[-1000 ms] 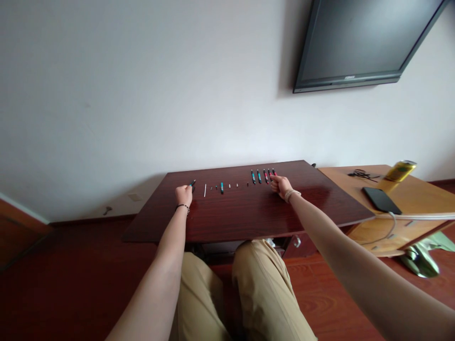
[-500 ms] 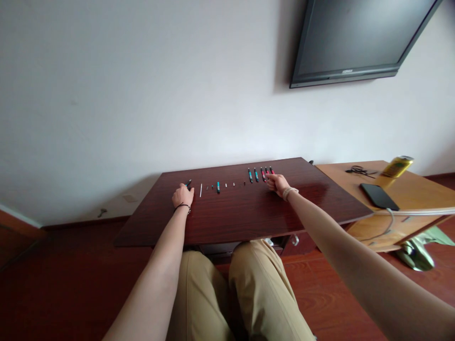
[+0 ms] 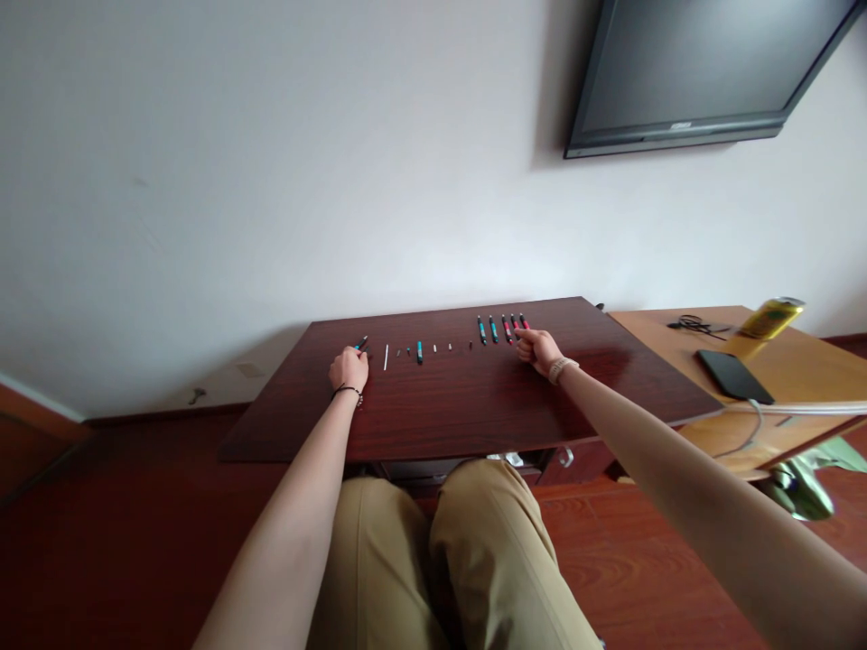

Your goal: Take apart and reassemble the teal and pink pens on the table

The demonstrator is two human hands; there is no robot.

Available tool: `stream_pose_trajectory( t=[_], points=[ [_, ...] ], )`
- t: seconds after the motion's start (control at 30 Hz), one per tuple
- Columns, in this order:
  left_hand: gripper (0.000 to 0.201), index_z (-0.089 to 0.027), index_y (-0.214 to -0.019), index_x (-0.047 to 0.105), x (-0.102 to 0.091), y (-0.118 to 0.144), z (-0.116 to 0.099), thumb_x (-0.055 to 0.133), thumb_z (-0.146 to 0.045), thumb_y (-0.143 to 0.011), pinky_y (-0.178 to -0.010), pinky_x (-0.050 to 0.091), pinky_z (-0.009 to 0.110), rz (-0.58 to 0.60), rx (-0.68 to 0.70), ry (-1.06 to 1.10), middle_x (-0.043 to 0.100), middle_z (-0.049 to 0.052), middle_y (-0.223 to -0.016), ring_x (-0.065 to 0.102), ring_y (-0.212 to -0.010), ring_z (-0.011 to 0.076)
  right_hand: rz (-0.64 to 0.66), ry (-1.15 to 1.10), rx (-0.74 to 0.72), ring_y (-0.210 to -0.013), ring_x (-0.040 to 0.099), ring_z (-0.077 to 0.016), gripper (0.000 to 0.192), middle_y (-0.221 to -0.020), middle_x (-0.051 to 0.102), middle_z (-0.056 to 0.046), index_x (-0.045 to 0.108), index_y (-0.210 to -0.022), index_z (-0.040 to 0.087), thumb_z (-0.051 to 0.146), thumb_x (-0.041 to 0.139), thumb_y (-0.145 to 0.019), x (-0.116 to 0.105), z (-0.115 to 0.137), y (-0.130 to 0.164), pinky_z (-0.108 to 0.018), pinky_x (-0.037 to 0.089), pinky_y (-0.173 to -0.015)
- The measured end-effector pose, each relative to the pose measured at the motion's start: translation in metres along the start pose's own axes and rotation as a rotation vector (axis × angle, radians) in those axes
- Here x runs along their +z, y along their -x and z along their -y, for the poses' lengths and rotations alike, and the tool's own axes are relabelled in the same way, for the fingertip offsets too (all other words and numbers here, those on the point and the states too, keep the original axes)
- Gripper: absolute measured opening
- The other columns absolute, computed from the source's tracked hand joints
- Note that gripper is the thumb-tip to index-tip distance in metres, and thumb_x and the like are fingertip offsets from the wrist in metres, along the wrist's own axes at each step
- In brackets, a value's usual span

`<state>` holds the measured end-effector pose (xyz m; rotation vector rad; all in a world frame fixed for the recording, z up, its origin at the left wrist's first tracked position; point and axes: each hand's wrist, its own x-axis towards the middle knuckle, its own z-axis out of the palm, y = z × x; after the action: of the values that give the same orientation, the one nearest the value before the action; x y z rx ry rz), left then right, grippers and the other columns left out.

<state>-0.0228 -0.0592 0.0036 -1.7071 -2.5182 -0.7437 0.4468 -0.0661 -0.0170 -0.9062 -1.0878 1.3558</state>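
Nearest the camera are the person's knees in tan trousers [image 3: 447, 551], tucked under the near edge of a dark red-brown tabletop [image 3: 467, 406]; both bare forearms stretch forward over it.

The left hand [image 3: 349, 368], with a thin dark band at the wrist, rests on the tabletop toward its far left part; its fingers are curled closed around a pen [image 3: 361, 343] whose blue and dark tip sticks out past the knuckles toward the wall. Just to the right of it lies a thin white stick [image 3: 386, 357], then a row of small loose pen parts [image 3: 433, 348], among them a short blue barrel [image 3: 419, 352]; they lie apart from one another, lined up along the far part of the tabletop.

The right hand [image 3: 540, 348], with a pale bracelet at the wrist, lies farther right; its fingers are curled and touch the right end of a row of pens [image 3: 501, 328], blue ones on the left and red ones on the right, lying side by side; whether it grips one I cannot tell.

Right of the tabletop stands a lighter wooden desk [image 3: 799, 379] with a black phone [image 3: 735, 376], a yellow can [image 3: 772, 318] and a tangle of black cable [image 3: 691, 325]; behind everything rises a white wall [image 3: 271, 181], with a dark screen [image 3: 704, 72] mounted at upper right.
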Motion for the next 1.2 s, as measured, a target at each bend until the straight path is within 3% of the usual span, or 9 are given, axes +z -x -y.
stream_pose_trajectory(
  t=[0.17, 0.27, 0.43, 0.53, 0.63, 0.73, 0.83, 1.0, 1.2],
  points=[
    [0.033, -0.022, -0.119, 0.077, -0.004, 0.004, 0.009, 0.058, -0.042, -0.102, -0.091, 0.053, 0.038, -0.043, 0.056, 0.162, 0.081, 0.015, -0.118, 0.075, -0.111, 0.0329, 0.004, 0.095, -0.017, -0.046, 0.020, -0.0087, 0.062, -0.047, 0.030, 0.007, 0.034, -0.061, 0.027, 0.052, 0.088, -0.077, 0.010, -0.003, 0.006, -0.028, 0.013, -0.043],
    [0.035, -0.020, -0.120, 0.077, -0.006, 0.010, 0.006, 0.057, -0.043, -0.103, -0.091, 0.053, 0.036, -0.072, 0.114, 0.233, 0.081, 0.014, -0.115, 0.075, -0.109, 0.0305, 0.002, 0.297, -0.064, -0.048, 0.025, -0.0101, 0.064, -0.048, 0.034, 0.004, 0.036, -0.056, 0.025, 0.061, 0.083, -0.081, 0.022, -0.006, 0.008, -0.030, 0.016, -0.047],
    [0.033, -0.017, -0.119, 0.073, -0.007, 0.023, -0.014, 0.059, -0.042, -0.103, -0.088, 0.052, 0.032, -0.078, 0.281, 0.414, 0.081, 0.012, -0.105, 0.076, -0.099, 0.0255, -0.053, 0.632, -0.315, -0.055, 0.028, -0.0127, 0.066, -0.054, 0.033, 0.003, 0.034, -0.058, 0.024, 0.072, 0.064, -0.094, 0.053, -0.010, -0.002, -0.031, 0.020, -0.055],
    [0.028, -0.018, -0.114, 0.070, -0.008, 0.033, -0.028, 0.059, -0.042, -0.104, -0.076, 0.049, 0.029, -0.073, 0.419, 0.586, 0.078, 0.007, -0.093, 0.072, -0.083, 0.0216, -0.084, 0.921, -0.541, -0.060, 0.041, -0.0158, 0.049, -0.063, 0.047, 0.001, 0.046, -0.069, 0.024, 0.059, 0.056, -0.102, 0.072, -0.008, -0.013, -0.031, 0.030, -0.060],
    [0.024, -0.020, -0.113, 0.068, -0.008, 0.042, -0.039, 0.059, -0.041, -0.105, -0.065, 0.041, 0.026, -0.094, 0.499, 0.635, 0.069, 0.001, -0.078, 0.062, -0.067, 0.0170, -0.047, 1.128, -0.672, -0.077, 0.058, -0.0213, 0.025, -0.085, 0.064, -0.005, 0.061, -0.100, 0.022, 0.046, 0.056, -0.102, 0.083, -0.006, -0.022, -0.031, 0.040, -0.070],
    [0.021, -0.021, -0.112, 0.067, -0.007, 0.049, -0.044, 0.060, -0.039, -0.105, -0.061, 0.034, 0.026, -0.066, 0.558, 0.610, 0.058, -0.003, -0.068, 0.052, -0.059, 0.0146, -0.061, 1.262, -0.653, -0.082, 0.063, -0.0241, 0.030, -0.095, 0.068, -0.008, 0.063, -0.119, 0.020, 0.045, 0.053, -0.103, 0.085, -0.008, -0.028, -0.032, 0.042, -0.071],
    [0.018, -0.021, -0.112, 0.067, -0.006, 0.054, -0.047, 0.060, -0.036, -0.106, -0.063, 0.035, 0.027, -0.056, 0.641, 0.574, 0.052, -0.004, -0.069, 0.050, -0.061, 0.0147, -0.075, 1.311, -0.535, -0.075, 0.063, -0.0235, 0.036, -0.088, 0.069, -0.006, 0.062, -0.125, 0.021, 0.049, 0.053, -0.104, 0.082, -0.013, -0.030, -0.032, 0.038, -0.066],
    [0.012, -0.022, -0.109, 0.068, -0.007, 0.059, -0.055, 0.061, -0.031, -0.106, -0.082, 0.047, 0.032, -0.125, 0.805, 0.520, 0.059, 0.003, -0.089, 0.058, -0.086, 0.0198, 0.006, 1.366, -0.398, -0.071, 0.063, -0.0212, 0.030, -0.084, 0.071, -0.003, 0.066, -0.114, 0.024, 0.051, 0.059, -0.102, 0.079, -0.016, -0.034, -0.030, 0.033, -0.061],
    [0.008, -0.023, -0.112, 0.066, -0.005, 0.062, -0.061, 0.062, -0.025, -0.105, -0.103, 0.049, 0.042, -0.125, 0.900, 0.486, 0.064, 0.009, -0.115, 0.059, -0.114, 0.0259, 0.064, 1.341, -0.360, -0.077, 0.067, -0.0202, 0.010, -0.086, 0.075, -0.003, 0.066, -0.098, 0.023, 0.033, 0.066, -0.099, 0.073, -0.024, -0.041, -0.029, 0.038, -0.066]
  ],
)
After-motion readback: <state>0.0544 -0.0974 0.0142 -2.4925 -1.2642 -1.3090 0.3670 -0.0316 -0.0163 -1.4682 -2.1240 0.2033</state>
